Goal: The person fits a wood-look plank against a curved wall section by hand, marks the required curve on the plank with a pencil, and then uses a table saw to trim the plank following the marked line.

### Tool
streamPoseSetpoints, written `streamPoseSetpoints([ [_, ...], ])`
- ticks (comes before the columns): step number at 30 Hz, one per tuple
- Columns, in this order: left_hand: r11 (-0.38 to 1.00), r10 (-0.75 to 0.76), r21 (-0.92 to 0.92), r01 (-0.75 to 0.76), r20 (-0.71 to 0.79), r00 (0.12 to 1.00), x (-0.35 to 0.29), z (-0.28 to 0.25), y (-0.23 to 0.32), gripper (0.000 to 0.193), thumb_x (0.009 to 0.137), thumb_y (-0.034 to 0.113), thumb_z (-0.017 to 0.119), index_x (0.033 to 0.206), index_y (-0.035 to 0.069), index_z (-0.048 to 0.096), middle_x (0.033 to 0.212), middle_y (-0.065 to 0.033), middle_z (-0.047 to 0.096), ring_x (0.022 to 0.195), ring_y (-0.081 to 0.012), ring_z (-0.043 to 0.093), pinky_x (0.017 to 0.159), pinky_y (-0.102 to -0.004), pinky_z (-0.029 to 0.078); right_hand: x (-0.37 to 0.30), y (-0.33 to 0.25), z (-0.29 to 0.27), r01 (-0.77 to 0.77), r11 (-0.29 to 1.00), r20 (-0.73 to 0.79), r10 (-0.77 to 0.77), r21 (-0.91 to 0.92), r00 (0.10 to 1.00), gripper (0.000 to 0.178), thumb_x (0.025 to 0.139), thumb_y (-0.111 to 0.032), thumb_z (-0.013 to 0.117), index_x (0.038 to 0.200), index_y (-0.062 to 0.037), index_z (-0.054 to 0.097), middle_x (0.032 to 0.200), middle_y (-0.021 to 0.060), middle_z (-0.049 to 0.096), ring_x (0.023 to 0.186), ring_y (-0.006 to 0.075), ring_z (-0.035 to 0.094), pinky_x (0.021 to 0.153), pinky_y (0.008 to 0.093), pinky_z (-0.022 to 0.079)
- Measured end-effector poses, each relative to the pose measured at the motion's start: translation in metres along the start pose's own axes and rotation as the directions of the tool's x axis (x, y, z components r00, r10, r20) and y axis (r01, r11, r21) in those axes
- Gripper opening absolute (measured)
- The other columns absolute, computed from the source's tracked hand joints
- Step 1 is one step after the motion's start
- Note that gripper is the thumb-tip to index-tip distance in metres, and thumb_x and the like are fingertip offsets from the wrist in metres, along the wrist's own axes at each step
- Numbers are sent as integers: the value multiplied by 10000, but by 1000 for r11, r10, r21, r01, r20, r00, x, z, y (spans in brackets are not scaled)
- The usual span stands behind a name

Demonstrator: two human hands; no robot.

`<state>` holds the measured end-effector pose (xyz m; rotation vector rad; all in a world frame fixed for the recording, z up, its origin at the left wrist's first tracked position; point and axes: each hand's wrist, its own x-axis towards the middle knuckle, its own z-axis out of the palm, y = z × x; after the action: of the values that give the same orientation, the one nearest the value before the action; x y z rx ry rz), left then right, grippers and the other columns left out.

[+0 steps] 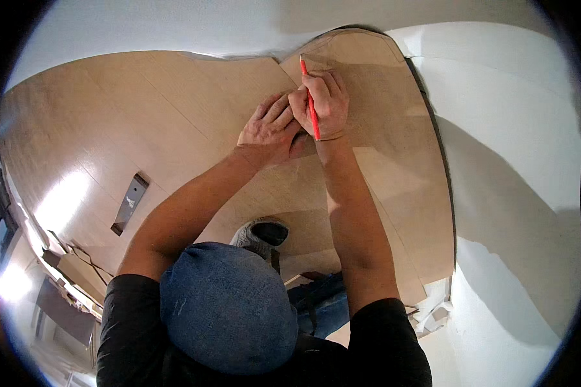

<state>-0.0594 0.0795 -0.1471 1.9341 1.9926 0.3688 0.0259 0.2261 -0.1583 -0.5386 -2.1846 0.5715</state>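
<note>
The right hand (pixel 328 106) grips a red pencil (pixel 312 115) with its fingers, and the tip points forward from this hand. Just beside it, on its left, the left hand (pixel 271 132) lies open, palm down, on the wooden boards (pixel 193 90). Farther left, a grey flat piece (pixel 130 203) rests there. Well to the right stands a white wall (pixel 497 97).

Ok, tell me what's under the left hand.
Tan boards show around the left hand, and a dark patch shows beside its thumb, too unclear to name. Whatever lies directly beneath the hand is covered.
</note>
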Motion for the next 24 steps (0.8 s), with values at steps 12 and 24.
streamPoseSetpoints([
  [12,998,-15,-55,16,21,1000,0,-4,2,522,869,376,718,1345,171,656,1552,-117,435,1476,-302,365,1268,-494,240,-5,4,5,27,999,39,-26,-21,999,227,680,-48,724,890,-52,636,820,91,654,744,287,631,697,378,546],
  [24,998,-20,-55,24,63,998,-3,1,-3,580,886,410,703,1406,172,605,1592,-121,405,1510,-303,330,1268,-494,228,0,-2,3,-8,993,65,0,122,998,244,724,-48,744,945,-66,641,889,97,711,809,312,685,774,403,580],
])
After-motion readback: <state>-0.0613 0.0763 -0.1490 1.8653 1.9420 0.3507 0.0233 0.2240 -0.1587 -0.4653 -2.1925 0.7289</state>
